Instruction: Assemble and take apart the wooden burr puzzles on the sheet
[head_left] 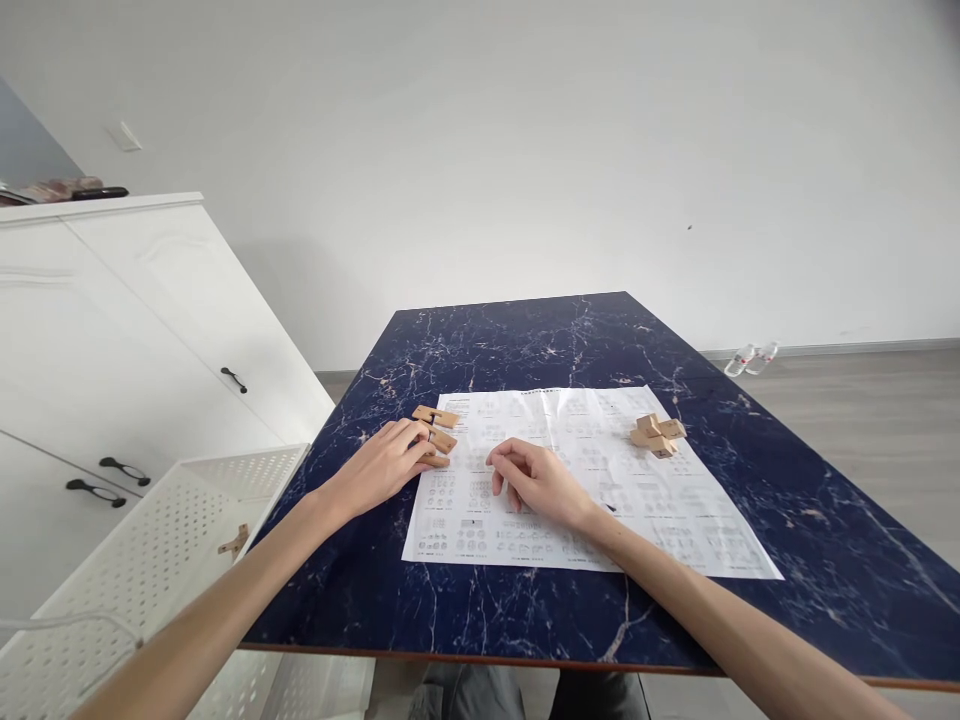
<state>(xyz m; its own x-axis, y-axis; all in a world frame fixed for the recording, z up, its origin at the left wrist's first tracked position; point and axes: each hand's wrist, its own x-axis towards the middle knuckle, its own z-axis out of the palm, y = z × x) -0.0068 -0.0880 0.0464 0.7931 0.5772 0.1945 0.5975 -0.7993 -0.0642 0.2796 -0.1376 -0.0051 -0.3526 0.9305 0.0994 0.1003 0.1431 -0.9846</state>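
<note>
Head view: flat, notched brown wooden pieces [444, 441] at the left edge of a white printed paper sheet [592, 440], probably light, stiff, best pinched by long sides; left hand [384, 462] touching them, grip unclear; right hand [536, 475] loosely curled, apparently unladen

Wooden pieces [442, 440]: partly under left hand [386, 462]; grip on them unclear.
Right hand [536, 482]: palm hidden, covers part of printed sheet [570, 430].
Sheet print: too small to read.
Block puzzle [658, 436]: face marks too small.
Forearms: cut off at bottom edge.
White basket [161, 530]: cut off by picture edge, partly behind left forearm [247, 580].
Cabinet-top items [64, 190]: blurred, left side cropped.
Bottles [752, 358]: labels too small.
Wall speck [690, 228]: can't tell what.
Legs [480, 692]: mostly under table [495, 350].
</note>
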